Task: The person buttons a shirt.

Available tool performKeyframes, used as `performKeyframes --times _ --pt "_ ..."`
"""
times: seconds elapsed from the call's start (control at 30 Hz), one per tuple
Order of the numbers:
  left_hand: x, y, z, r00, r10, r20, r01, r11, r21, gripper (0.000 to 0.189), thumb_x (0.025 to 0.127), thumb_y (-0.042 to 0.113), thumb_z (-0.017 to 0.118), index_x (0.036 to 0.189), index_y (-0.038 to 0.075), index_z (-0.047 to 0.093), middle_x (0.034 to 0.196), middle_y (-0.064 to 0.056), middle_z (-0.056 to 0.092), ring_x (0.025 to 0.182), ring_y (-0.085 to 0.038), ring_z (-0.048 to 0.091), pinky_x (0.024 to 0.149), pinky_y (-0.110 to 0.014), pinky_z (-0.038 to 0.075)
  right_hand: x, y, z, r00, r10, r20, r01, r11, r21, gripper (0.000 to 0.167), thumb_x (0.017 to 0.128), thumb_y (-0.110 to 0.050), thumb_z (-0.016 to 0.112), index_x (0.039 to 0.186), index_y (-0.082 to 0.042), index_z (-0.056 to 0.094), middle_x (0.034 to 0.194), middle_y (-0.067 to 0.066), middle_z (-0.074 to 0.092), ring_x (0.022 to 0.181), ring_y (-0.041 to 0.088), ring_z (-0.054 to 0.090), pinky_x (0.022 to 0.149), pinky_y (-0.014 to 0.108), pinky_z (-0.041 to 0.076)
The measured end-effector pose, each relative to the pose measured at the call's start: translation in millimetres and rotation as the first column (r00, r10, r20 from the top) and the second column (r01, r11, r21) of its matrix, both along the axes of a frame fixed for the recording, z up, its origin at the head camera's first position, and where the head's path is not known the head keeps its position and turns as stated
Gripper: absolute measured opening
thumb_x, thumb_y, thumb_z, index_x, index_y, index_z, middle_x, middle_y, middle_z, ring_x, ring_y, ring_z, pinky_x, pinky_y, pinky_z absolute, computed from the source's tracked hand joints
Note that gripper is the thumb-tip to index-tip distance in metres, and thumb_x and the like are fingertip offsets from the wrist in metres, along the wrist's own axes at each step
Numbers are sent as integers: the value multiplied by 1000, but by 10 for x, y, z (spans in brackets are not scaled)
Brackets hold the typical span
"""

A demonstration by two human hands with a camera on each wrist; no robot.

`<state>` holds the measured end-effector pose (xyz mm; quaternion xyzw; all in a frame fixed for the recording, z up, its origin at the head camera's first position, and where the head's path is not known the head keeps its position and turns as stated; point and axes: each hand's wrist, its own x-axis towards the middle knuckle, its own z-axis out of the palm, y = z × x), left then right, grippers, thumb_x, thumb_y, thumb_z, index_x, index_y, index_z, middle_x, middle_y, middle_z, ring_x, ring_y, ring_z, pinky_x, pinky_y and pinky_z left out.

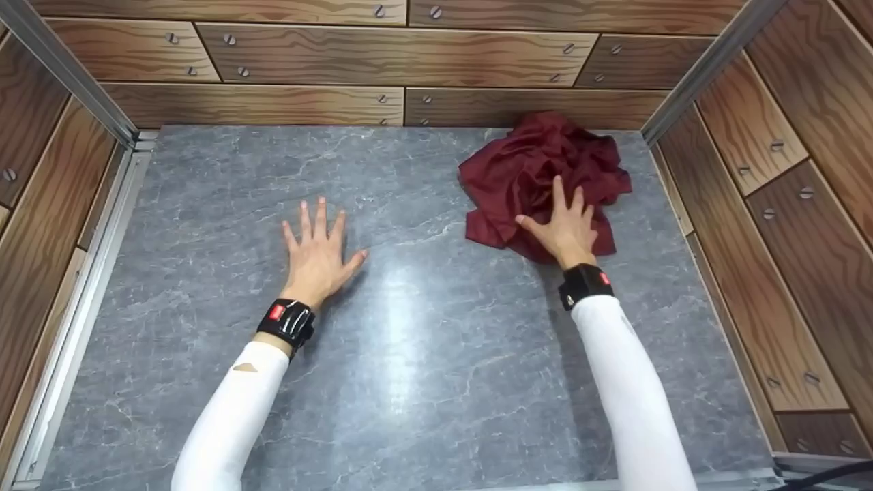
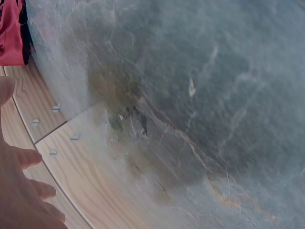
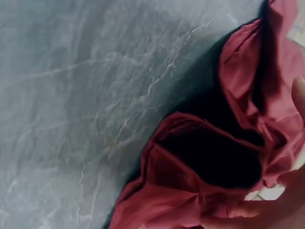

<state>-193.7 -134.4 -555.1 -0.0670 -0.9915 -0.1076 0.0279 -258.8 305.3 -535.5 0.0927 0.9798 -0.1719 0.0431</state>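
Note:
A crumpled dark red cloth lies in a heap at the back right of the grey surface. Over its near part is my right hand, fingers spread and thumb out to the left. In the right wrist view the folds of the cloth frame a dark hollow, and part of the right hand shows at the lower right. My left hand is spread over the grey surface left of the middle, well apart from the cloth, holding nothing. A corner of the red cloth appears in the left wrist view.
The grey marbled tabletop reflects a bright patch of light. Wood-patterned panels form a back wall and side walls, with metal rails at the corners. A black cable crosses the lower right corner.

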Motion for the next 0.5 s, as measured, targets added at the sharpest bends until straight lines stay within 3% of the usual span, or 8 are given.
performKeyframes --times 0.1,0.2,0.27,0.33,0.5 --pt "3 11 -9 1000 -7 3 7 1000 10 86 87 68 48 152 16 29 162 -18 5 147 -44 -3 111 -70 1 -40 -26 -63 998 14 68 -15 1000 18 101 77 -76 57 154 -41 2 154 28 18 133 57 27 94 74 32" --pt "0 12 -8 1000 -12 10 12 1000 18 86 87 67 49 152 15 30 162 -18 4 147 -44 -4 111 -69 1 -50 -83 -128 997 46 68 -47 999 25 75 86 -58 61 149 -30 32 139 29 35 118 56 42 90 68 40" --pt "-4 11 -7 1000 -13 13 13 1000 20 85 87 66 50 152 15 30 162 -18 4 147 -44 -5 112 -69 1 -46 -128 -158 997 74 14 -74 997 19 52 90 -42 62 135 -18 50 127 26 45 110 54 49 88 64 43" --pt "-6 11 -8 1000 -14 21 13 1000 17 85 87 66 50 152 14 29 162 -18 3 147 -43 -6 112 -68 1 -30 -189 -171 993 95 -70 -95 996 4 34 89 -28 63 117 -11 58 114 22 52 100 51 56 85 59 45" --pt "3 42 -14 998 -15 57 13 999 29 86 88 67 48 153 13 27 162 -18 1 147 -44 -4 113 -67 6 75 -451 -118 950 139 -280 -166 983 -75 20 80 -19 62 96 -7 60 94 13 59 90 40 61 80 51 49"
